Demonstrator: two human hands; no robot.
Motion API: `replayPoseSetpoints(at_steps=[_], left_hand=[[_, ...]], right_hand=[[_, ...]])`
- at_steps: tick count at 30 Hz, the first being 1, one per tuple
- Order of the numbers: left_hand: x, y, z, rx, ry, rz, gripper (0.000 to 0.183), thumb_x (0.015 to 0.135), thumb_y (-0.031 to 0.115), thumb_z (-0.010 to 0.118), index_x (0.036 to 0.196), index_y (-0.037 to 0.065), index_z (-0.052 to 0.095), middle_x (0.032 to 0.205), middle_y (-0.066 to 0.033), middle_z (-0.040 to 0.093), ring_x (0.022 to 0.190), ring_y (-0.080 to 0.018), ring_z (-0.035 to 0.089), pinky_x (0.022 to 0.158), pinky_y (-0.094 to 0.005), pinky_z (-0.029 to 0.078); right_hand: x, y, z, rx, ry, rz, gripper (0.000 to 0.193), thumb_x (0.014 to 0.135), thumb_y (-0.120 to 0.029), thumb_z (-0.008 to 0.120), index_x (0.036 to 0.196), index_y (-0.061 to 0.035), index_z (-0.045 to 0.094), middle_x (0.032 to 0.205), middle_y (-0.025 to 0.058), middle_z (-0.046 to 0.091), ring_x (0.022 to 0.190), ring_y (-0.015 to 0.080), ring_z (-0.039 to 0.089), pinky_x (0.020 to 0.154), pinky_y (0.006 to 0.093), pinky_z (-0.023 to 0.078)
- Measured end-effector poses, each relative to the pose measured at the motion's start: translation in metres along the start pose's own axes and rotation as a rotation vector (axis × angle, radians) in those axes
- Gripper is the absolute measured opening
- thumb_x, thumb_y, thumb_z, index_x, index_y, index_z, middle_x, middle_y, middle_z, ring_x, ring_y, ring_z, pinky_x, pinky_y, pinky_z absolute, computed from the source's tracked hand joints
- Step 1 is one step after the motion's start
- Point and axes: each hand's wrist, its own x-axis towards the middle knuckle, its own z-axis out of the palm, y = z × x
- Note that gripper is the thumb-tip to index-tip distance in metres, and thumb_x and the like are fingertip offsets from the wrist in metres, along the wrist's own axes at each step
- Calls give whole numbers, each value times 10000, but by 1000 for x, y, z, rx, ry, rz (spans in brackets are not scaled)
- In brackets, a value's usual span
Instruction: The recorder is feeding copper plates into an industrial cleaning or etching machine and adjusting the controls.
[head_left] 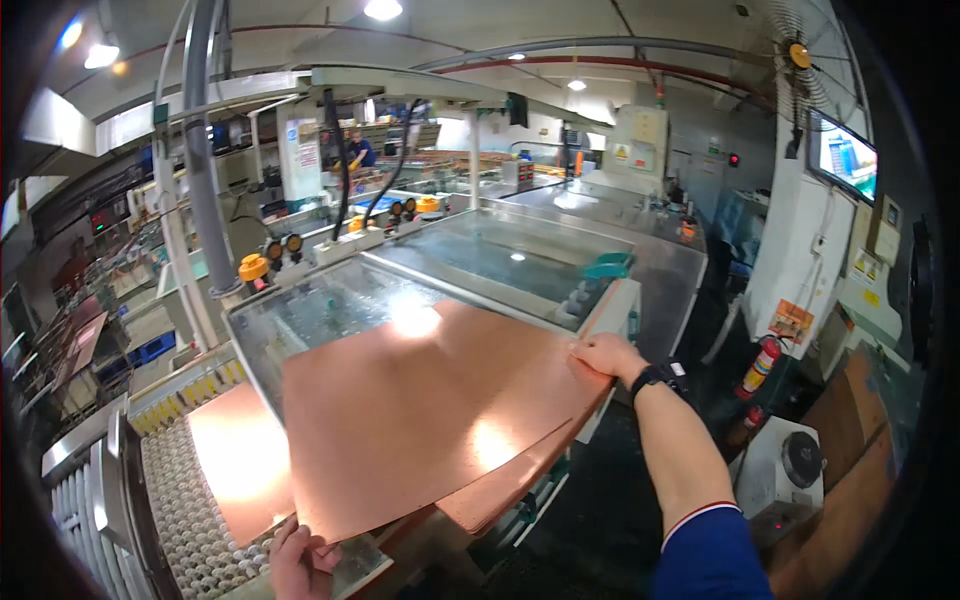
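A large thin copper sheet [400, 420] spans the space between my two hands. My right hand [608, 357] grips its far right corner, thumb and fingers closed on the edge. At the near left corner my left hand [302, 562] pinches the sheet. Beneath it, at the right, lies a stack of copper sheets [520, 475], mostly covered by the held one. To the left another copper sheet [240, 455] rests on a roller conveyor [190, 510] and reflects bright light; its right side is hidden behind the held sheet.
Glass-covered tanks [500, 250] stand just beyond the sheets, with a green handle [608, 265]. A grey post [200, 170] rises at the left. On the right are a fire extinguisher [762, 367] and a white container with a black cap [785, 465]. A person [361, 150] stands far back.
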Motion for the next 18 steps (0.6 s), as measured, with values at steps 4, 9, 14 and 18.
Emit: replayPoseSetpoints(at_steps=[4,9,14,18], left_hand=[[36,-18,-55,-243,-487,-90,289,911,-39,496,1181,28,574,975,-76,661,787,-179,670,645,-322,569],[19,-10,-12,-8,-160,-75,202,946,-49,486,1117,-14,586,904,-52,607,706,-130,532,595,-287,451],[20,-10,-21,-22,-159,-62,241,965,-32,485,1186,-25,581,963,-66,641,750,-126,577,639,-282,503],[16,-5,-6,49,-76,-83,278,948,-46,503,1215,-21,573,943,-42,615,725,-101,548,595,-220,470]], right_hand=[[-8,0,-9,22,-39,-80,614,892,-594,549,1051,-34,745,1116,240,695,1076,414,653,935,474,505],[-1,25,0,10,36,-13,640,889,-576,548,977,30,731,1008,290,691,996,446,664,868,485,511],[5,8,1,29,61,-9,621,884,-554,565,958,39,732,975,292,696,968,445,671,857,478,515],[2,18,2,59,70,8,595,872,-542,590,940,30,738,980,296,695,960,444,674,852,472,517]])
